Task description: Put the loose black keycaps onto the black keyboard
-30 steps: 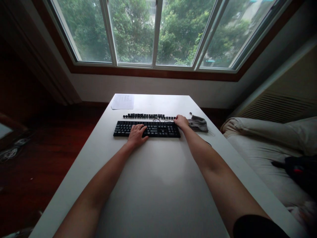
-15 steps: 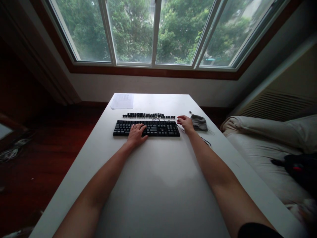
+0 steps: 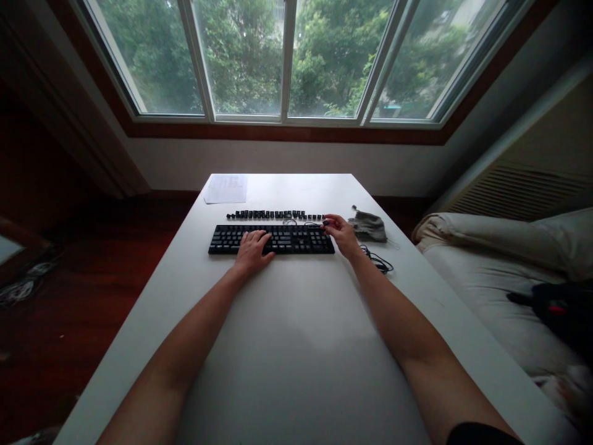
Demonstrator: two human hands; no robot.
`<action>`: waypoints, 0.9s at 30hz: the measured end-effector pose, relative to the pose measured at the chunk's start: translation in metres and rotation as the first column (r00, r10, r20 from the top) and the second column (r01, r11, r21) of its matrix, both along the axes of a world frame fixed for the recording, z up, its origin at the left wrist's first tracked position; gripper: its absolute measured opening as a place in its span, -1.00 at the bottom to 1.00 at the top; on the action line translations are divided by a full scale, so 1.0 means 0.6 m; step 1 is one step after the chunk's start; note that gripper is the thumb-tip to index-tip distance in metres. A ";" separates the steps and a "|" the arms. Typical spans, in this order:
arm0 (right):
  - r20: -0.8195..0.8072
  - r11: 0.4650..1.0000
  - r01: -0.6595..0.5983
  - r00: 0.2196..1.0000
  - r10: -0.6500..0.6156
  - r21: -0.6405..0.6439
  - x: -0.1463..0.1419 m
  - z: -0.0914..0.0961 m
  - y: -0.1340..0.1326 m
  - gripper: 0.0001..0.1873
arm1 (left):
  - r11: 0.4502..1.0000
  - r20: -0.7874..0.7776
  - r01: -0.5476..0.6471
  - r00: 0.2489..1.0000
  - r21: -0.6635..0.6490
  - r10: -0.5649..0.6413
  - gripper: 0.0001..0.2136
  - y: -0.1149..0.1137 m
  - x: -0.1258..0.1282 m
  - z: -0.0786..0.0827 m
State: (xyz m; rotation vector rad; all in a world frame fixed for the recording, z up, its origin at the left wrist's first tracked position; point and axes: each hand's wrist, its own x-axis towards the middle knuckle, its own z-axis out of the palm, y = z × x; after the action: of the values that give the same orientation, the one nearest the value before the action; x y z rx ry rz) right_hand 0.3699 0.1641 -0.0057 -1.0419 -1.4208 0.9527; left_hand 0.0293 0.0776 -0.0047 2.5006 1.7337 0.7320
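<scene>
Left hand [image 3: 251, 251] splayed — right hand [image 3: 341, 235] pinched

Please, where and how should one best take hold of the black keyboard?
Probably by its two short ends, coming from left and right: the keyboard is long and flat, and lies crosswise on the white table.

Keyboard [image 3: 291, 240] — plastic; tabletop [image 3: 287, 327] — smooth, glossy; cloth pouch [image 3: 369, 227], matt

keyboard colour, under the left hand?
Black keyboard; best seen in the head view, the only one.
</scene>
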 end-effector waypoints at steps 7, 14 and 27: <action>-0.011 0.998 -0.055 0.998 0.055 0.001 -0.005 -0.001 -0.008 -0.59 | 1.000 -0.017 -0.001 1.000 0.017 0.001 -0.43 0.003 0.000 -0.003; 0.077 0.999 0.013 0.997 -0.016 0.036 -0.001 -0.014 -0.004 -0.63 | 1.000 -0.013 0.013 1.000 0.018 -0.012 -0.42 0.002 0.000 -0.003; 0.387 0.960 0.178 0.887 -0.252 0.218 0.018 -0.015 -0.005 -0.63 | 1.000 -0.007 0.005 1.000 0.005 -0.005 -0.43 0.004 0.001 -0.004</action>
State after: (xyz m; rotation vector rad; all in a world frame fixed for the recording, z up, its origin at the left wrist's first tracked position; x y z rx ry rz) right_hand 0.3807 0.1612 -0.0150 -1.2857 -1.6544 0.4461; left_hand 0.0298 0.0798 -0.0071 2.5134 1.7288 0.7290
